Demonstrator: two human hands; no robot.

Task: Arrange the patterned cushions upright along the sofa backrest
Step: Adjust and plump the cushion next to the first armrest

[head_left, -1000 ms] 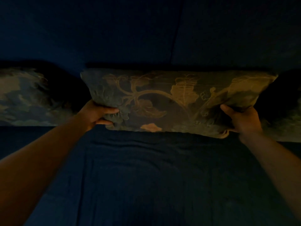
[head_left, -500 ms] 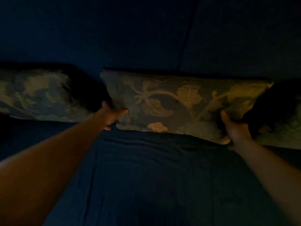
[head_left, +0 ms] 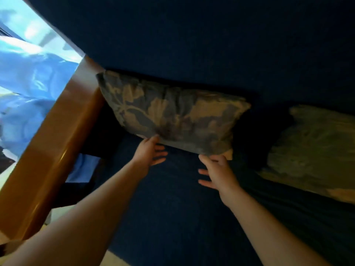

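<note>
My left hand [head_left: 148, 152] and right hand [head_left: 219, 170] spread open fingers, gripping nothing, fingertips touching the lower edge of the patterned cushion [head_left: 172, 114] to steady it. It leans against the sofa backrest [head_left: 192, 45], beside the wooden armrest [head_left: 55, 135]; a second cushion [head_left: 315, 150] lies along the same backrest, farther from the armrest.

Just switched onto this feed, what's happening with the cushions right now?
A person is working on the patterned cushion at the sofa's wooden armrest end. It leans against the dark blue backrest. The left hand and right hand are open at its bottom edge, fingertips about touching it, neither gripping. A second patterned cushion sits farther right along the backrest, untouched.
</note>
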